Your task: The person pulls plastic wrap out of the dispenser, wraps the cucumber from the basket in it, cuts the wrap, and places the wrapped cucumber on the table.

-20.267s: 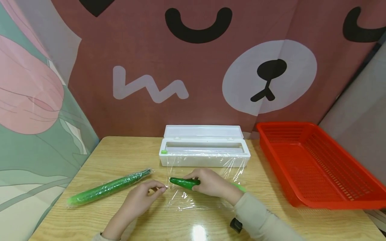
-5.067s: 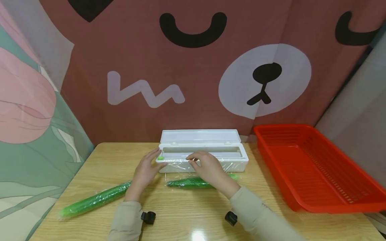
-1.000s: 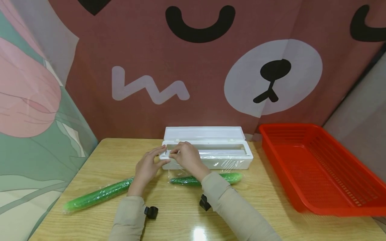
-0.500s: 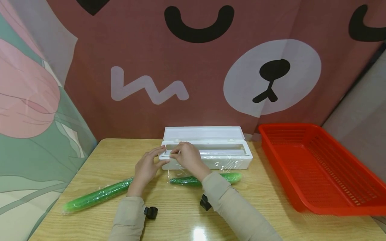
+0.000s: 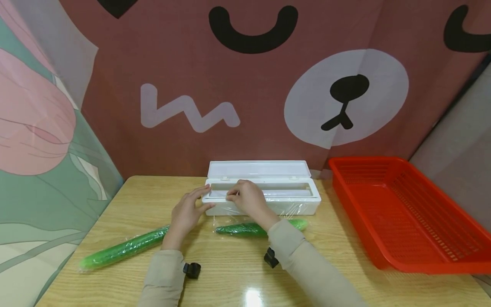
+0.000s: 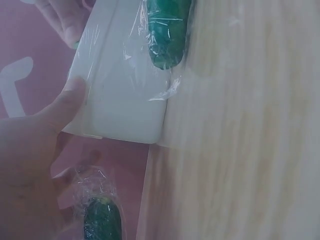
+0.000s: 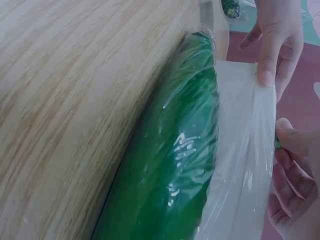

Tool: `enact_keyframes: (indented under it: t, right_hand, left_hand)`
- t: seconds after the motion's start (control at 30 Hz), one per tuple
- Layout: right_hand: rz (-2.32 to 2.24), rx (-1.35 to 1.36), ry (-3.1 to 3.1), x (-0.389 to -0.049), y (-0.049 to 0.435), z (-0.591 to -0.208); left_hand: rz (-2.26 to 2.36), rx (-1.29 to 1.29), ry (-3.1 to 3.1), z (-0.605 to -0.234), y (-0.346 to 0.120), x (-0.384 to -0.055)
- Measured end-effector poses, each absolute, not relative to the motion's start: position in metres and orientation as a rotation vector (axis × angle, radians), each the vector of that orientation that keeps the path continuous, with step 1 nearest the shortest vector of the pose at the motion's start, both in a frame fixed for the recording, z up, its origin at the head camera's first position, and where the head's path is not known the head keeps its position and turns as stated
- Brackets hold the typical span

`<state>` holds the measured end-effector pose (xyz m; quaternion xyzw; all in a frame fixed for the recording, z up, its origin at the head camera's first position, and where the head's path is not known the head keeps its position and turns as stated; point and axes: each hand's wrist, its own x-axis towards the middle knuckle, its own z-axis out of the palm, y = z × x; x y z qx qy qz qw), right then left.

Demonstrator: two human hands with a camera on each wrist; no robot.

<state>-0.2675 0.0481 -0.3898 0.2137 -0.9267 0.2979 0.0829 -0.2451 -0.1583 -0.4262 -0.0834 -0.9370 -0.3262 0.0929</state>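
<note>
A white cling film box (image 5: 303, 209) stands at the back of the table, its lid raised and a roll inside. My left hand (image 5: 186, 215) grips its left end, thumb on the front face. Between thumb and finger, my right hand (image 5: 249, 199) pinches a small green slide cutter (image 7: 278, 143) on the front rim, left of the middle. Clear film (image 7: 247, 175) runs down the box front to a cucumber (image 5: 238, 230) wrapped in it, lying just before the box. My right forearm passes over this cucumber.
Another film-wrapped cucumber (image 5: 122, 250) lies at the left, its far end behind my left wrist. A red plastic basket (image 5: 377, 251) stands on the right. A patterned curtain (image 5: 261, 106) hangs behind the table (image 5: 226, 273).
Since half a second ago, my right hand has moved right along the box rim. My left hand stays. Much earlier, my right hand held the cucumber on spread film; it now lies wrapped.
</note>
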Motion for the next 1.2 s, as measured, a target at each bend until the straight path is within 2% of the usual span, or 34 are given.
enact_keyframes:
  t: [0.67, 1.2]
  right_hand:
    - [0.902, 0.592, -2.730, -0.265, 0.103, -0.392]
    - [0.873, 0.627, -2.716, -0.263, 0.121, -0.392]
  left_hand:
    - [-1.046, -0.239, -2.789, -0.428, -0.162, -0.246]
    - [-1.062, -0.246, -2.805, -0.427, -0.164, -0.246]
